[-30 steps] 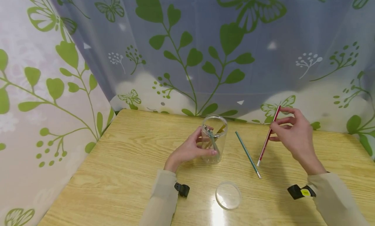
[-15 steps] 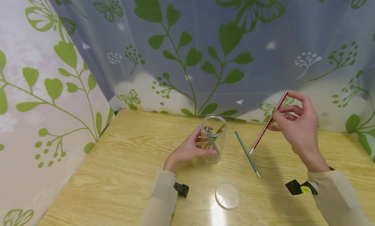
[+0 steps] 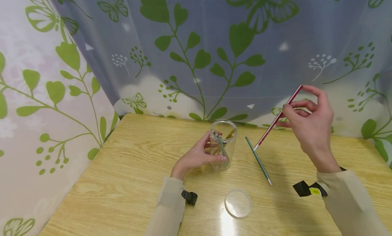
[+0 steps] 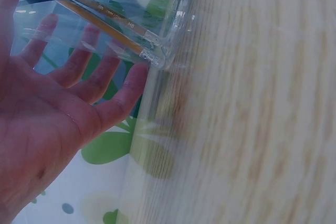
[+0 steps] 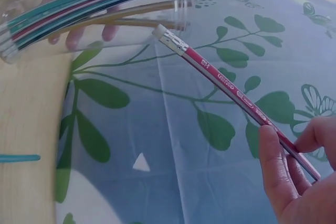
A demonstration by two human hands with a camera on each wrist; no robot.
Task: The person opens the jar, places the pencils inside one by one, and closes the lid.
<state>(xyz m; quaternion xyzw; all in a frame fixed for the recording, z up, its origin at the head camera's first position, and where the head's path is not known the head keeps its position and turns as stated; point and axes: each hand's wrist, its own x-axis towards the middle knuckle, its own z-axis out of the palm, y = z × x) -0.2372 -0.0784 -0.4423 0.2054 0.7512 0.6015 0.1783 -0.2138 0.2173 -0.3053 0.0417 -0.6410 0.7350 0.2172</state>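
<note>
My left hand (image 3: 197, 158) grips a clear plastic jar (image 3: 222, 164) that stands upright on the table. Inside it, several pencils (image 5: 100, 6) in teal, red, dark and yellow lean with their erasers at the bottom. Up to the right, my right hand (image 3: 315, 130) pinches a red pencil (image 3: 277, 119), tilted, its white eraser end pointing down toward the jar. In the right wrist view that eraser overlaps the area just outside the jar's side. A teal pencil (image 3: 259, 161) lies on the table between the jar and my right hand.
A round clear lid (image 3: 238, 203) lies on the wooden table (image 3: 122, 181) in front of the jar. Behind the table hangs a leaf-patterned curtain (image 3: 196, 59), and another patterned cloth (image 3: 24, 144) hangs on the left.
The red pencil has risen and tilted more, its eraser end swinging left past the teal pencil toward the jar. My left hand and the jar stay where they were.
</note>
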